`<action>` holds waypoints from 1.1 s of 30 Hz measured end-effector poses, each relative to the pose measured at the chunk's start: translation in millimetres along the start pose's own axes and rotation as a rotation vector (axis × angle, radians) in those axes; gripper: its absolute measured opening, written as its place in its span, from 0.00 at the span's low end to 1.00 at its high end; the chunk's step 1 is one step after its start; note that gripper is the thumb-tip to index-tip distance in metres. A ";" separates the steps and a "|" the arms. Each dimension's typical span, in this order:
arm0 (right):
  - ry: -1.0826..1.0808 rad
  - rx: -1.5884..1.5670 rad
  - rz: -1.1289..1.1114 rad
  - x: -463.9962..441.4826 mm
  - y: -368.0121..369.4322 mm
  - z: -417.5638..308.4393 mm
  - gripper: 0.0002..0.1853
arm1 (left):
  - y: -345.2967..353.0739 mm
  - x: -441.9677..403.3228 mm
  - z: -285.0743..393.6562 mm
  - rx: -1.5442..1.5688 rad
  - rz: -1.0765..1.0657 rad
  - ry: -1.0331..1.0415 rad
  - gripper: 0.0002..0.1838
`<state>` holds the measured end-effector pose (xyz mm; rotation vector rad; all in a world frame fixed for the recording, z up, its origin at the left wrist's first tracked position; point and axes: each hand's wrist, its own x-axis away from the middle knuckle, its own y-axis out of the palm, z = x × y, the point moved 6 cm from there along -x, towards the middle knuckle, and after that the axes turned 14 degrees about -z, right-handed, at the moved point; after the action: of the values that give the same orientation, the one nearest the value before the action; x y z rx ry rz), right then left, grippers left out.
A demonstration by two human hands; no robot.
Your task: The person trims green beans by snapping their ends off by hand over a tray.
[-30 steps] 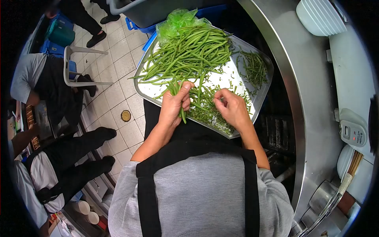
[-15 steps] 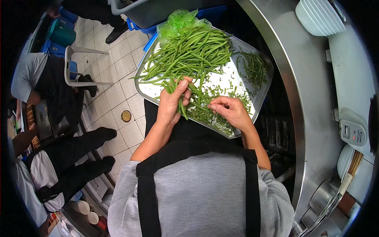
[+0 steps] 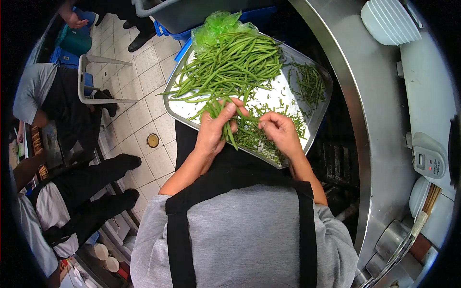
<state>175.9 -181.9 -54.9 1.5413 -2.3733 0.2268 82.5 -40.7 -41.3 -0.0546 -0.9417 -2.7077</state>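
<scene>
A metal tray (image 3: 319, 126) holds a large heap of green beans (image 3: 235, 62). My left hand (image 3: 214, 129) is closed around a small bunch of green beans (image 3: 231, 137) over the tray's near edge. My right hand (image 3: 282, 134) pinches the tip of a bean that sticks out from this bunch toward the right. Snipped bean ends (image 3: 257, 139) lie in the near part of the tray, below and between my hands. A separate pile of darker thin bean pieces (image 3: 309, 85) rests on the tray's right side.
Crumpled green plastic bag (image 3: 218, 30) sits at the tray's far edge, beside a grey bin (image 3: 192, 17). A steel counter (image 3: 384, 125) curves along the right with stacked white bowls (image 3: 389, 21) and a rice cooker (image 3: 429, 156). A white chair (image 3: 84, 79) and several people stand on the left.
Both hands have shifted slightly; my left hand moved a little right and down with its bunch. At the upper left, another person's hand has come into view.
</scene>
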 end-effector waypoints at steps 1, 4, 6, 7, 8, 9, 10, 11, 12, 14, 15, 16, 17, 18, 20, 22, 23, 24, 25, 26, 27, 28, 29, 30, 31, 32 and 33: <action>-0.015 -0.143 0.027 -0.8 -1.6 2.9 0.05 | 3.9 -1.0 -0.5 -0.026 -0.061 0.008 0.14; -0.091 -0.440 0.078 -2.8 1.0 8.1 0.04 | 17.0 -3.2 -3.0 -0.148 -0.174 0.003 0.13; -0.159 -0.209 0.154 0.4 -0.6 2.0 0.03 | 17.8 -3.1 -3.5 -0.225 -0.215 -0.079 0.13; -0.203 0.087 0.222 3.5 0.1 -7.1 0.02 | 17.9 -2.8 -3.9 -0.263 -0.235 -0.120 0.14; -0.243 0.385 0.286 6.9 1.8 -17.0 0.02 | 18.4 -2.2 -3.1 -0.254 -0.239 -0.126 0.14; -0.283 0.461 0.314 9.8 1.8 -24.8 0.02 | 19.1 -1.1 -2.5 -0.245 -0.243 -0.132 0.13; -0.324 0.536 0.340 13.1 2.1 -35.3 0.03 | 19.0 -0.2 -2.4 -0.237 -0.246 -0.139 0.13; -0.365 0.610 0.366 16.0 2.8 -44.4 0.03 | 17.3 0.4 -5.4 -0.273 -0.260 -0.182 0.13; -0.396 0.580 0.350 17.4 1.4 -48.8 0.06 | 14.7 0.9 -9.4 -0.309 -0.274 -0.225 0.13; -0.472 0.611 0.314 20.8 6.7 -65.8 0.09 | 14.3 1.0 -13.5 -0.343 -0.299 -0.274 0.13; -0.509 0.627 0.296 22.4 9.1 -71.2 0.10 | 15.1 1.3 -14.4 -0.341 -0.308 -0.282 0.13; -0.492 0.716 0.228 21.5 10.4 -68.6 0.14 | 15.4 1.7 -14.9 -0.340 -0.316 -0.290 0.13; -0.500 0.754 0.219 21.7 11.0 -67.1 0.13 | 15.0 1.8 -14.9 -0.340 -0.320 -0.293 0.13; -0.508 0.793 0.211 21.6 11.9 -65.9 0.13 | 14.8 1.8 -14.9 -0.339 -0.324 -0.296 0.14; -0.541 0.838 0.207 21.2 13.4 -64.7 0.11 | 14.1 1.7 -16.1 -0.345 -0.334 -0.301 0.14; -0.593 0.848 0.218 19.5 15.9 -64.3 0.09 | 13.0 2.6 -17.6 -0.361 -0.343 -0.307 0.14; -0.543 0.739 0.216 17.0 13.4 -58.7 0.07 | 14.6 3.0 -17.9 -0.357 -0.359 -0.319 0.14; -0.494 0.631 0.213 14.4 11.3 -51.8 0.05 | 17.1 3.5 -16.9 -0.353 -0.374 -0.329 0.15; -0.444 0.523 0.207 11.7 9.2 -44.1 0.04 | 19.0 4.1 -16.0 -0.350 -0.387 -0.339 0.15; -0.371 0.340 0.218 6.7 1.8 -31.6 0.04 | 19.2 4.5 -13.7 -0.354 -0.379 -0.318 0.15; -0.297 0.158 0.226 -0.3 -6.4 -20.5 0.04 | 19.7 5.1 -11.8 -0.358 -0.370 -0.296 0.15; -0.221 -0.023 0.233 -5.7 -12.4 -10.6 0.04 | 20.0 5.3 -10.3 -0.362 -0.361 -0.273 0.15; -0.188 0.106 0.245 -8.0 -13.5 -10.3 0.04 | 14.1 2.9 -8.3 -0.247 -0.280 -0.228 0.14; -0.151 0.232 0.259 -10.8 -11.1 -15.1 0.04 | 6.1 -1.0 -6.2 -0.131 -0.201 -0.186 0.14; -0.115 0.360 0.273 -13.3 -8.9 -18.0 0.04 | -0.1 -3.3 -4.6 -0.017 -0.122 -0.141 0.13; -0.145 0.573 0.272 -16.6 -4.5 -22.2 0.07 | -4.1 -4.1 -2.3 0.072 -0.056 -0.097 0.12; -0.091 0.699 0.247 -22.1 0.2 -20.3 0.09 | -5.6 -3.8 1.4 0.116 0.041 -0.087 0.11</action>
<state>187.4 -156.8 -43.1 1.5165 -2.7136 1.1666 84.5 -34.7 -44.0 -0.1674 -1.1089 -2.6262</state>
